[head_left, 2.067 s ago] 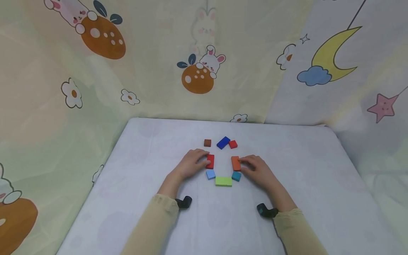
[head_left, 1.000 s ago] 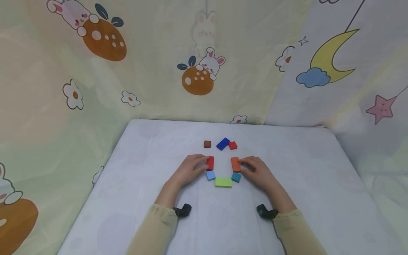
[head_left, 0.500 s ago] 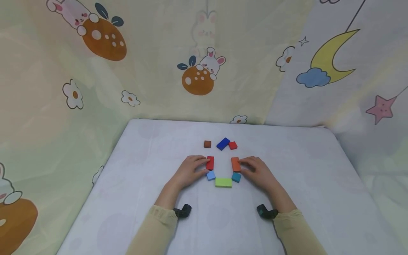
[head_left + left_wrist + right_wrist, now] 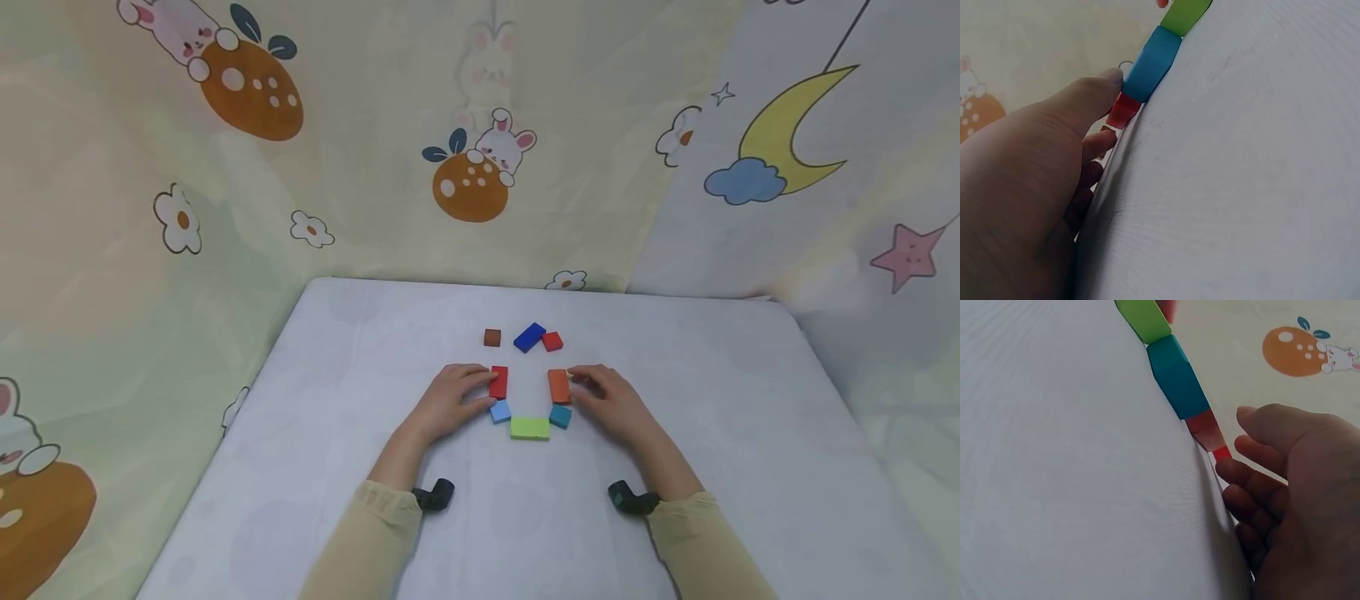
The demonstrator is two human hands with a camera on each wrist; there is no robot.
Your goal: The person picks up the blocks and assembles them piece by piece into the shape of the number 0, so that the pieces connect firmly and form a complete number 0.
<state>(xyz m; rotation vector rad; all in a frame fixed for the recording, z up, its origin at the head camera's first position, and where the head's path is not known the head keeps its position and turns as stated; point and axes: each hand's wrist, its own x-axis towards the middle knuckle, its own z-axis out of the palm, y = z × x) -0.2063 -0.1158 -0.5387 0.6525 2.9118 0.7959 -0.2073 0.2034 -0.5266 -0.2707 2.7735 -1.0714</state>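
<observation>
Both of my hands are on the two sides of an open U of small blocks, which lies on the white cloth (image 4: 525,542) of the table. My left hand (image 4: 447,402) is relaxed, with the fingers slightly bent; a fingertip touches the outer side of the red rectangular block (image 4: 498,383), and the thumb is at the place where this block meets the light blue block (image 4: 501,412). My right hand (image 4: 611,402) is released and loosely bent, just beside the orange rectangular block (image 4: 558,386), and in the right wrist view there is a gap between my thumb and the blocks. The near end of the orange one touches the teal block (image 4: 560,416). The lime green block (image 4: 529,428) makes the bottom of the U, nearest to me, and its far corners touch the light blue and the teal ones. On the far side of the U, the brown block (image 4: 492,337) lies at the left, apart from the others, and to its right the dark blue block (image 4: 529,337) lies diagonally, its end touching the small red block (image 4: 552,341). I wear beige sleeves (image 4: 367,533), and behind the table hangs a fabric backdrop (image 4: 360,150) with printed rabbits, flowers and a yellow moon
</observation>
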